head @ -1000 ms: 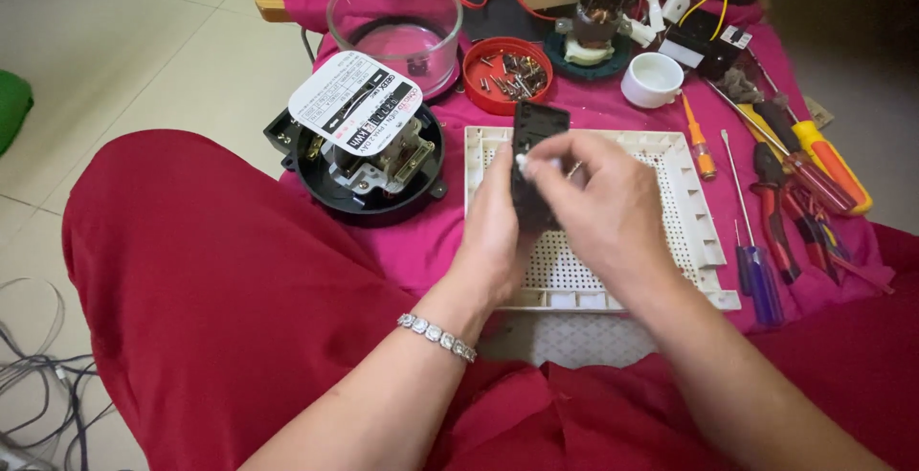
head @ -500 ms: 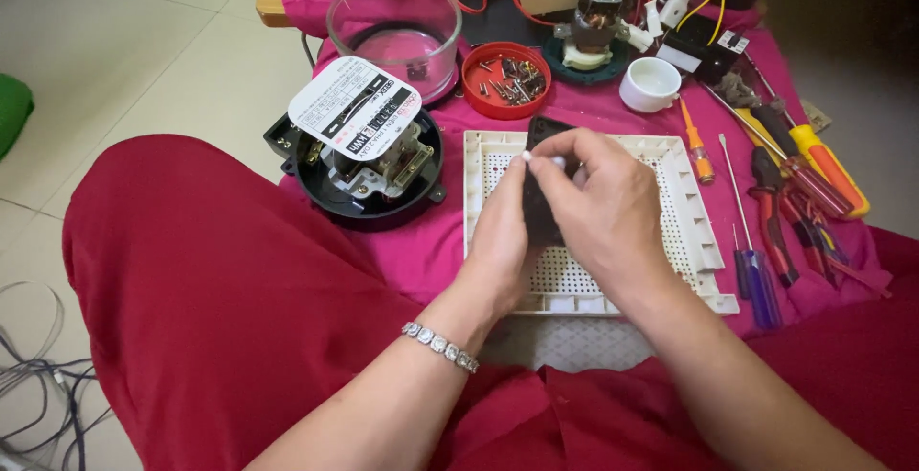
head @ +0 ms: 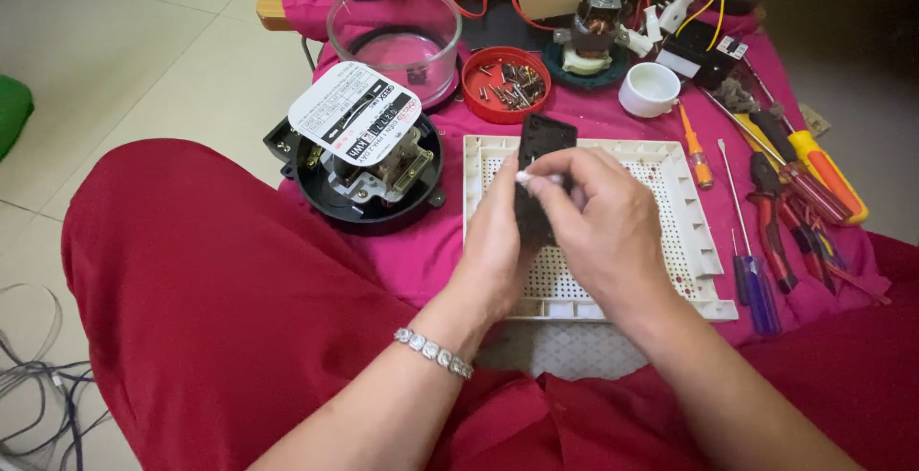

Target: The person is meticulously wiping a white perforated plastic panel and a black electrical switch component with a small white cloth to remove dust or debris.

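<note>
A pink cloth [head: 613, 117] covers my desk above pale floor tiles [head: 144, 69]. Left of the white tray [head: 689, 213], an opened meter [head: 369, 160] wears a tilted white label. Over the tray, my left hand [head: 498, 241] grips a black part [head: 541, 174] upright while my right hand [head: 603, 222] pinches a small white piece against it.

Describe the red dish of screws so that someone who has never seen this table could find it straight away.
Start at the pink cloth covering the table, then go to its far side, above the white perforated tray. The red dish sits between the clear plastic dome and the white cup. It alone is round, red, shallow and full of small metal screws.
</note>
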